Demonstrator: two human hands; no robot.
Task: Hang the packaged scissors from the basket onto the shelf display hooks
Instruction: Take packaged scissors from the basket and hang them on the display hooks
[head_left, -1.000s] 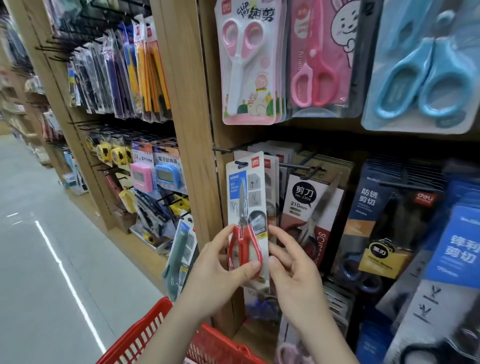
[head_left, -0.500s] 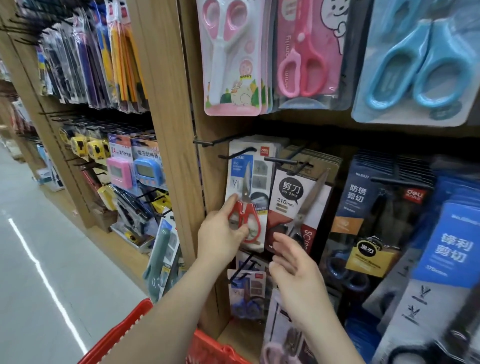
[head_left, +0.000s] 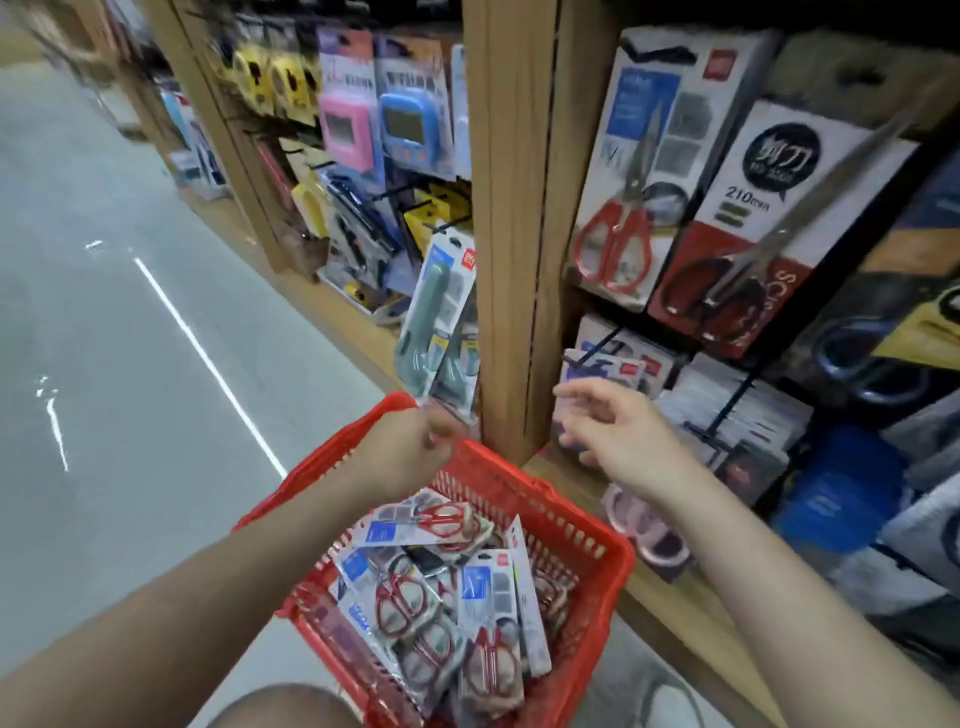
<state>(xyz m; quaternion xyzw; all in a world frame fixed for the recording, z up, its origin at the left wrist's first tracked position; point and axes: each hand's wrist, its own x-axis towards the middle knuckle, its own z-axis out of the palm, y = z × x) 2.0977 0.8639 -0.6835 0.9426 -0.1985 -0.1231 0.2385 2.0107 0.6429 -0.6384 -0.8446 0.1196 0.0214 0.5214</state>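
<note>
Red basket (head_left: 587, 540), near edge cut off by the frame, holds heaped packaged scissors (head_left: 447, 613). Above its far rim: left hand (head_left: 410, 452), fingers curled away and blurred, grip indeterminate; right hand (head_left: 618, 436), fingers spread, empty. Beyond, a red-handled pack (head_left: 623, 171) hangs on the shelf (head_left: 514, 208), its hook indistinct.

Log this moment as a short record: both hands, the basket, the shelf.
left hand: over the red basket's far rim, fingers loosely curled, nothing seen in them
right hand: fingers spread, empty, right of the wooden upright
basket contents: a pile of packaged scissors, red-handled
shelf: hung scissors pack, red-handled, frontmost on its hook
</note>
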